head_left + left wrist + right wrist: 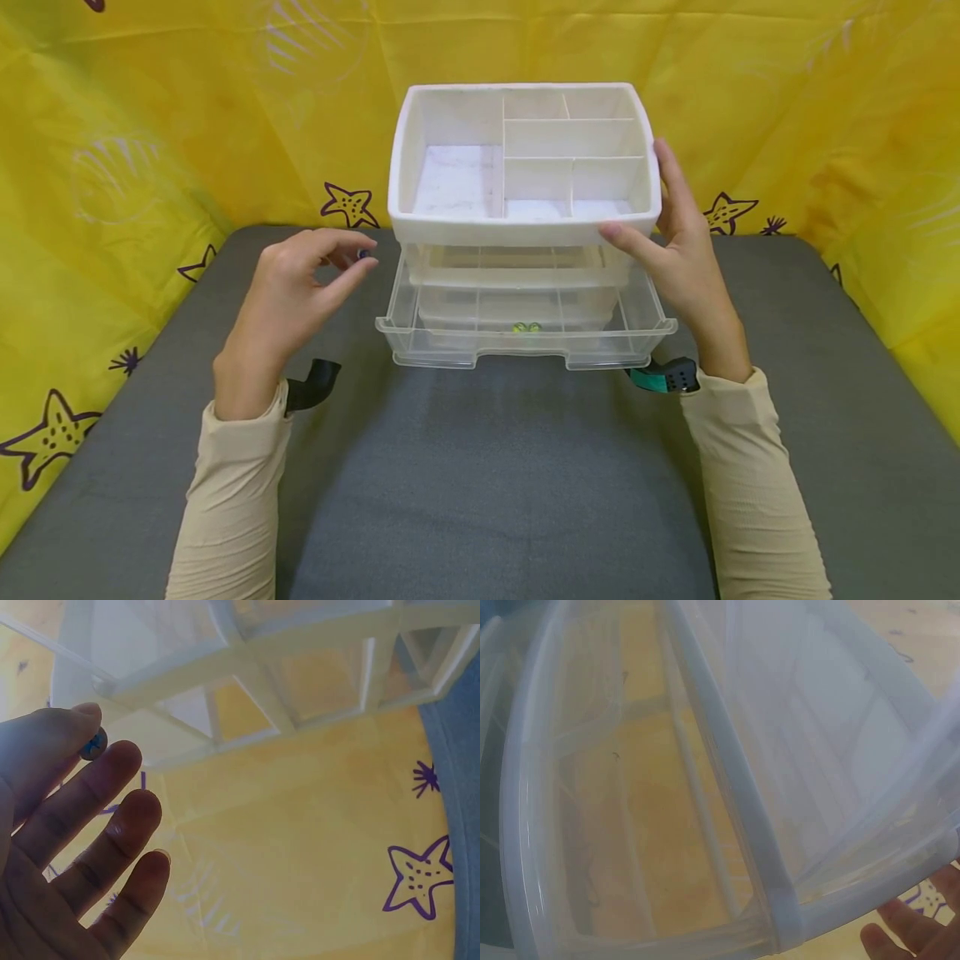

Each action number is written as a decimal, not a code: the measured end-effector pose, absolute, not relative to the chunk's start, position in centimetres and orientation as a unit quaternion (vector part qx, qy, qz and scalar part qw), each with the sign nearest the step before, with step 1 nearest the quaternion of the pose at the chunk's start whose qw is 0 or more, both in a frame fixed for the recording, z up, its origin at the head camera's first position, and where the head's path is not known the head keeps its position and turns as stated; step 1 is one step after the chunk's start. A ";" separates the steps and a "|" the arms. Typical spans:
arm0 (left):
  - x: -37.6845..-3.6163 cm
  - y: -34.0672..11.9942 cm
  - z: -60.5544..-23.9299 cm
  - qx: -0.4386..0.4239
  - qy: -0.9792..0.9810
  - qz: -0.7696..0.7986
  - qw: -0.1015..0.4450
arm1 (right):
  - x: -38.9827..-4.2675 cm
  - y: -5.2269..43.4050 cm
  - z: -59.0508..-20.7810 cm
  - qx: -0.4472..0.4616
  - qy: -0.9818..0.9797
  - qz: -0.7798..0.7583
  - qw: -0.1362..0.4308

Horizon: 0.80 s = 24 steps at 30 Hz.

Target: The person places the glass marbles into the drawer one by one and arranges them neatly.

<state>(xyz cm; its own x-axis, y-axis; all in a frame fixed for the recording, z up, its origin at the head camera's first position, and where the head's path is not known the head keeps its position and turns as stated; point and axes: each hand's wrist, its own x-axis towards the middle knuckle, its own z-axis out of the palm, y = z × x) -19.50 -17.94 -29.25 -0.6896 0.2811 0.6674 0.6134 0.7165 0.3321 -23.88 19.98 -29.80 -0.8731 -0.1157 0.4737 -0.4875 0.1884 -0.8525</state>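
Observation:
A white plastic drawer organizer point(517, 232) stands on the table, its divided top tray facing up. Its clear bottom drawer point(435, 340) is pulled out, and two yellow-green marbles point(535, 327) lie inside near the front. Left of the organizer, my left hand point(288, 283) pinches a small dark marble point(363, 254) between thumb and index finger. Blue shows on this marble point(93, 744) in the left wrist view, where the other fingers are spread. My right hand point(690, 258) holds the organizer's right front corner, thumb on the front rim and fingers along the side.
A dark grey cloth covers the table point(480, 483). Behind it and at both sides hangs a yellow curtain point(247, 108) with purple starfish. The drawer's front lip juts toward me, between the two forearms. Each wrist wears a strap.

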 end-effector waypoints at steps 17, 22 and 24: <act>-18.4 -15.9 -28.4 -0.285 -0.850 -0.297 0.329 | -23.8 20.0 -29.7 0.196 -0.760 0.600 0.154; -18.0 -15.3 -28.2 -0.282 -0.846 -0.309 0.331 | -23.8 20.0 -29.7 0.194 -0.760 0.601 0.153; -17.8 -15.2 -28.0 -0.282 -0.845 -0.313 0.329 | -23.8 20.0 -29.7 0.194 -0.762 0.600 0.152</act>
